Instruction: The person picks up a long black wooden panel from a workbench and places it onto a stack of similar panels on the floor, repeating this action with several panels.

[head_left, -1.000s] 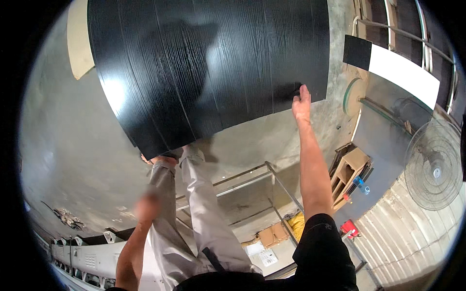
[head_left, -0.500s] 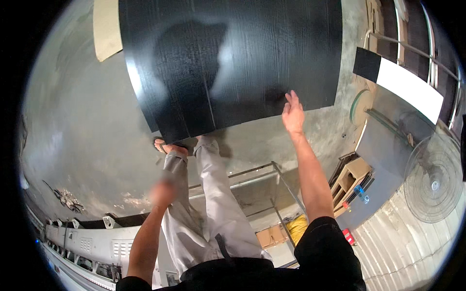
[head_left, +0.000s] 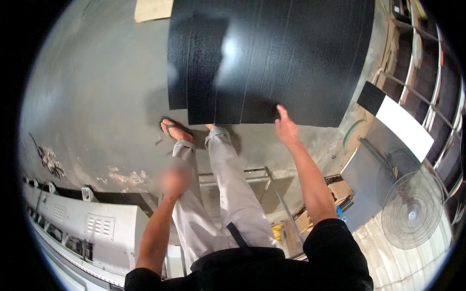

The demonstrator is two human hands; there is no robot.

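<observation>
A large black sheet (head_left: 296, 63) with faint lengthwise streaks and a glossy light patch spreads across the upper middle. Its left side shows a second, stepped edge, and its near edge hides most of one of my feet. Over that near edge, toward the right, is my right hand (head_left: 286, 127), fingers stretched out and nothing seen in them. Whether it touches the sheet I cannot tell. My left hand (head_left: 174, 180) hangs in front of my left trouser leg, well apart from the sheet; blur hides its fingers.
A tan board (head_left: 153, 9) lies beyond the sheet's left side. On the right are a black-and-white panel (head_left: 407, 127), a caged fan (head_left: 412, 213) and a rack (head_left: 417, 92). A metal frame (head_left: 281, 203) stands by my legs. A pale machine (head_left: 102, 228) fills the lower left.
The view has shifted, so the sheet appears farther right and more squarely turned. My right hand has moved slightly left over the sheet's near edge. My left hand remains by my leg.
</observation>
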